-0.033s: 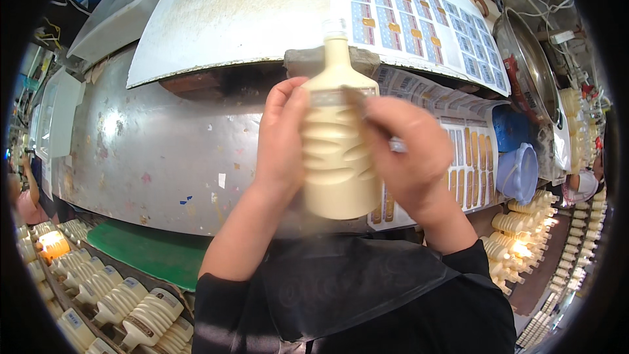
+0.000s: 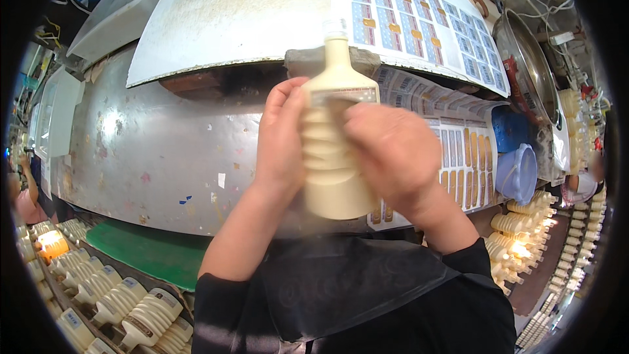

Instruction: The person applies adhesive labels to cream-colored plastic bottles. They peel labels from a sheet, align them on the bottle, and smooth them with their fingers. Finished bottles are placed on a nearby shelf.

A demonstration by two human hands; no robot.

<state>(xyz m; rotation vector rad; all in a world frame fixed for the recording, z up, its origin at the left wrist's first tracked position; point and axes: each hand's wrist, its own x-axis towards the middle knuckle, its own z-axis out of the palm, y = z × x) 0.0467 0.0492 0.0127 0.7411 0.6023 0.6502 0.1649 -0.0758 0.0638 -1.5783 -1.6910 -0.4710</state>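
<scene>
A cream plastic bottle (image 2: 341, 193) with a ribbed body and narrow neck is held in front of me, its neck away from me. My left hand (image 2: 280, 141) is closed around its left side, thumb along the shoulder. A narrow printed label strip (image 2: 364, 94) lies across the bottle below the shoulder. Over that strip and the ribs is my right hand (image 2: 398, 147), blurred by motion, its fingers closed on a small dark flat piece (image 2: 338, 109). The piece touches or nearly touches the bottle; its exact kind is smeared.
Beyond the bottle is a raised white board (image 2: 229, 19) with printed label sheets (image 2: 406, 19). More sheets (image 2: 458, 164) lie right, near a lavender bucket (image 2: 517, 174) and a metal basin (image 2: 534, 65). Bottles (image 2: 151, 314) stand in rows on both sides. Another person (image 2: 26, 190) is far left.
My right hand has swept left across the bottle with the dark piece, uncovering the label strip's right end. My left hand and the bottle have stayed in place.
</scene>
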